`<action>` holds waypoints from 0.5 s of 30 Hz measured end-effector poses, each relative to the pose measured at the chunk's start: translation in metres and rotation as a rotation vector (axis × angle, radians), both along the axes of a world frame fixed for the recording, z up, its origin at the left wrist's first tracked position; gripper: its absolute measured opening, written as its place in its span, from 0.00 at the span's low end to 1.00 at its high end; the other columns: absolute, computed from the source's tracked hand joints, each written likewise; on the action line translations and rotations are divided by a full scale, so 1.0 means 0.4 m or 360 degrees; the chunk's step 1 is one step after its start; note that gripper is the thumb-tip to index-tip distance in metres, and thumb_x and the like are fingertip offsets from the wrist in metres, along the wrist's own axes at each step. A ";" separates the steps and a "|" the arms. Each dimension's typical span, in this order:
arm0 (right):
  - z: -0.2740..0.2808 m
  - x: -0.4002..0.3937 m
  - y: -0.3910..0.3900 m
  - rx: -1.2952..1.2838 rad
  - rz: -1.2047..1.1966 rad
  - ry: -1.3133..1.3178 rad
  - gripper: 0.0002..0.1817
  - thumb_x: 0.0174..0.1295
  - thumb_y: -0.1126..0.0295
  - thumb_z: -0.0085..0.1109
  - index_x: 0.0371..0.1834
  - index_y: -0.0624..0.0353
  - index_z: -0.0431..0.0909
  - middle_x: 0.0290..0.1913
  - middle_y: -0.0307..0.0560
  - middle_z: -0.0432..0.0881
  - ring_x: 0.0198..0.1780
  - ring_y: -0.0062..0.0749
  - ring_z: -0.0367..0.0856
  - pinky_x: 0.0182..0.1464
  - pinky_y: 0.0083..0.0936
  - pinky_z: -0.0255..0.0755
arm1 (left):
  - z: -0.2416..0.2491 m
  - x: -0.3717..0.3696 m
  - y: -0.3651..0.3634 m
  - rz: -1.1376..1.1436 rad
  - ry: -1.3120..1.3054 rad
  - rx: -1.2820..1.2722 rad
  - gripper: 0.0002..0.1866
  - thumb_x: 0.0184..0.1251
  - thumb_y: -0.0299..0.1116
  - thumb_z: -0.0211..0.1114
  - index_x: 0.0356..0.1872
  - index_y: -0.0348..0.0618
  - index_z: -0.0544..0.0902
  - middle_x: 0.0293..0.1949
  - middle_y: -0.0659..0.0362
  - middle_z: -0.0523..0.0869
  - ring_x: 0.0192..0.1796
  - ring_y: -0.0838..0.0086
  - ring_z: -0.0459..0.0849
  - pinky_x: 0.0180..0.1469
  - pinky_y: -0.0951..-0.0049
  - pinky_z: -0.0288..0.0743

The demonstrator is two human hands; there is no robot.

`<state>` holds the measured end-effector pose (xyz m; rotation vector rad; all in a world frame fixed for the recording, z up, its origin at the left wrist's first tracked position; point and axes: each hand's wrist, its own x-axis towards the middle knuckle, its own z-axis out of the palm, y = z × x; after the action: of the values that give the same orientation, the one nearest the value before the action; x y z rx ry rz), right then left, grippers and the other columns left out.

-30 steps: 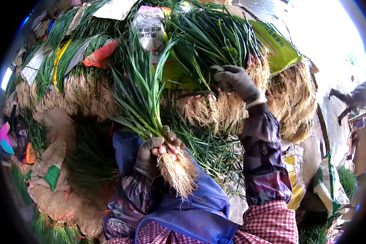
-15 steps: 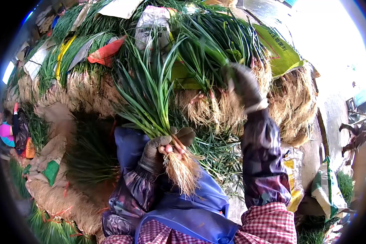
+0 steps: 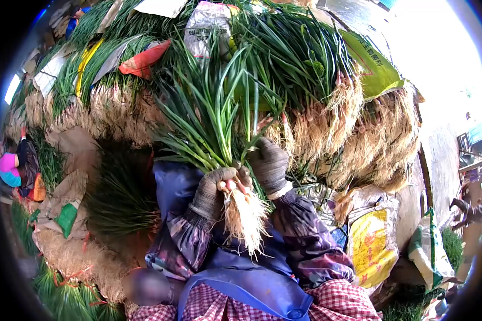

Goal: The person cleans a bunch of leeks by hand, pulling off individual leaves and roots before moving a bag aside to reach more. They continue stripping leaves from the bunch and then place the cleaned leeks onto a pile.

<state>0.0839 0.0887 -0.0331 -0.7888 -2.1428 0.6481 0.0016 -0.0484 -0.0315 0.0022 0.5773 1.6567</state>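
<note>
My left hand (image 3: pixel 213 193), in a grey-brown work glove, is closed round a bunch of green garlic (image 3: pixel 219 120) just above the pinkish bulbs. Its long flat leaves fan upward and its pale roots (image 3: pixel 246 222) hang over my blue apron (image 3: pixel 251 270). My right hand (image 3: pixel 269 165), gloved too, is at the right side of the bunch with its fingers curled in. Leaves rise from its fingertips, close to the stems in my left hand; how many stalks it grips is hidden.
Ahead lies a long pile of green garlic (image 3: pixel 300 53), roots towards me, with sacks such as a green-yellow one (image 3: pixel 375 64) on it. More bundles (image 3: pixel 120 203) lie at left. A co-worker (image 3: pixel 16 166) is at far left. A yellow-and-white sack (image 3: pixel 369 246) lies at right.
My right hand has come back from the pile, down and to the left, to the bunch. My left hand keeps its hold, shifted slightly right.
</note>
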 end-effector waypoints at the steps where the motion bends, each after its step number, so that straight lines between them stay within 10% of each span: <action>1: -0.035 -0.002 0.001 -0.0409 -0.0032 0.0309 0.05 0.53 0.71 0.63 0.32 0.56 0.82 0.27 0.48 0.82 0.27 0.38 0.82 0.29 0.33 0.75 | -0.009 0.008 0.002 0.0082 0.0079 -0.0052 0.11 0.57 0.35 0.61 0.32 0.36 0.77 0.36 0.49 0.83 0.37 0.61 0.82 0.44 0.60 0.78; 4: -0.058 0.070 0.131 -0.1439 -0.0372 0.0846 0.09 0.66 0.70 0.51 0.31 0.54 0.81 0.24 0.38 0.81 0.22 0.14 0.74 0.23 0.15 0.69 | -0.024 -0.009 -0.029 -0.0067 -0.0032 0.0176 0.14 0.59 0.32 0.61 0.41 0.32 0.77 0.36 0.49 0.84 0.38 0.61 0.84 0.43 0.58 0.79; 7: 0.012 0.105 0.069 -0.1953 0.0120 0.0545 0.14 0.63 0.60 0.62 0.43 0.59 0.79 0.29 0.39 0.80 0.22 0.17 0.73 0.24 0.15 0.68 | -0.002 0.006 -0.025 0.0138 0.0106 -0.0044 0.14 0.59 0.34 0.62 0.39 0.30 0.78 0.34 0.47 0.84 0.34 0.60 0.84 0.41 0.61 0.80; 10: 0.080 0.093 0.002 -0.1653 0.0829 0.0094 0.14 0.60 0.66 0.66 0.44 0.62 0.78 0.32 0.42 0.83 0.31 0.21 0.80 0.36 0.15 0.76 | -0.032 0.021 -0.013 0.0046 0.0294 -0.0076 0.16 0.60 0.34 0.63 0.43 0.30 0.76 0.27 0.49 0.83 0.31 0.61 0.84 0.40 0.64 0.80; 15: -0.038 0.033 -0.006 -0.1091 0.0315 0.0564 0.06 0.65 0.72 0.59 0.40 0.63 0.78 0.28 0.38 0.81 0.23 0.15 0.74 0.24 0.14 0.69 | -0.060 0.019 -0.006 0.0077 0.0300 -0.0128 0.17 0.59 0.31 0.63 0.47 0.33 0.76 0.29 0.49 0.83 0.31 0.61 0.84 0.36 0.62 0.82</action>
<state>0.0969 0.0865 -0.0484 -0.7331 -1.6792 1.5499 0.0090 -0.0508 -0.0554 0.0872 0.7925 1.6897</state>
